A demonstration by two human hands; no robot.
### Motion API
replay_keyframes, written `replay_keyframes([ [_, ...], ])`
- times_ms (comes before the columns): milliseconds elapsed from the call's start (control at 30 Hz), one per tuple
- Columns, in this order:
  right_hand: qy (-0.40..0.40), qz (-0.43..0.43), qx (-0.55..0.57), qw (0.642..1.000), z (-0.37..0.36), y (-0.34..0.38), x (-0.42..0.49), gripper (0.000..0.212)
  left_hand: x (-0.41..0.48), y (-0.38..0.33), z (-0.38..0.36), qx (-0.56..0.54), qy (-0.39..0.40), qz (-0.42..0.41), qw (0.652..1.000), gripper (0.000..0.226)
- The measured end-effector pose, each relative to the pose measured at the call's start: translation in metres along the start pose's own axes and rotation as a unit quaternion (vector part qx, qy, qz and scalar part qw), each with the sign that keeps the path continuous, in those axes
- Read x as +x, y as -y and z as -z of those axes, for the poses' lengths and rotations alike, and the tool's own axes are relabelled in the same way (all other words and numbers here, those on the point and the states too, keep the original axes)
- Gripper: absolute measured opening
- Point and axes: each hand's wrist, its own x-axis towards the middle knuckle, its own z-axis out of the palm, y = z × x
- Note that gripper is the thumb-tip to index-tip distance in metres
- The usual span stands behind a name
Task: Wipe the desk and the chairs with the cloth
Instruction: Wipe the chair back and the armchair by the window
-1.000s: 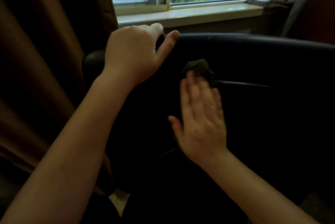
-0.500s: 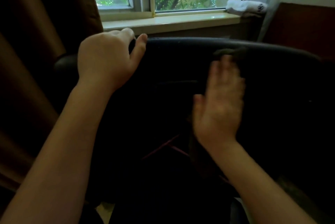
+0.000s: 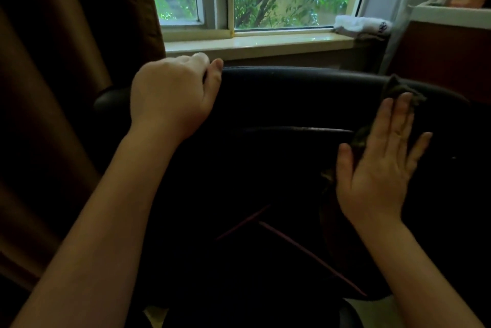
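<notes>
A black padded chair (image 3: 279, 104) fills the middle of the view, its backrest facing me. My left hand (image 3: 172, 93) grips the top left edge of the backrest, fingers curled over it and thumb in front. My right hand (image 3: 382, 160) lies flat with straight fingers against the right side of the backrest, pressing a dark cloth (image 3: 398, 91) onto it. The cloth pokes out above my fingertips and beside my thumb; most of it is hidden under the palm.
A brown curtain (image 3: 66, 75) hangs at the left, close to the chair. Behind the chair runs a pale window sill (image 3: 255, 44) with a white folded cloth (image 3: 361, 24) on it. A dark red cabinet (image 3: 446, 61) stands at the right.
My right hand has slid the cloth from the middle of the backrest to its right side. The left hand has kept its grip on the top edge.
</notes>
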Motion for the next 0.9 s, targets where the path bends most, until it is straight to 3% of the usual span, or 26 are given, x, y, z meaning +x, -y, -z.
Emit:
replay_keyframes([
  [67, 0.002, 0.015, 0.012, 1.0, -0.005, 0.022, 0.005, 0.073, 0.0, -0.001, -0.001, 0.005, -0.009, 0.007, 1.0, 0.044],
  [233, 0.016, 0.169, -0.02, 0.985, -0.022, 0.105, 0.012, 0.083, 0.001, 0.003, -0.009, 0.005, -0.02, 0.006, 1.0, 0.046],
  [367, 0.001, 0.246, 0.023, 0.969, -0.025, 0.134, 0.006, 0.066, -0.002, 0.005, -0.006, -0.01, -0.04, -0.002, 0.999, 0.044],
  [600, -0.014, 0.207, 0.086, 0.974, -0.009, 0.058, 0.004, 0.055, -0.004, 0.005, 0.0, -0.031, -0.031, -0.022, 0.999, 0.044],
  [733, -0.045, 0.256, 0.144, 0.955, -0.01, 0.054, 0.002, 0.039, -0.003, 0.002, -0.002, -0.021, -0.035, -0.016, 0.999, 0.045],
  [900, -0.103, 0.27, 0.272, 0.918, -0.017, 0.076, -0.001, 0.037, -0.004, 0.006, -0.003, -0.018, -0.024, -0.018, 0.999, 0.045],
])
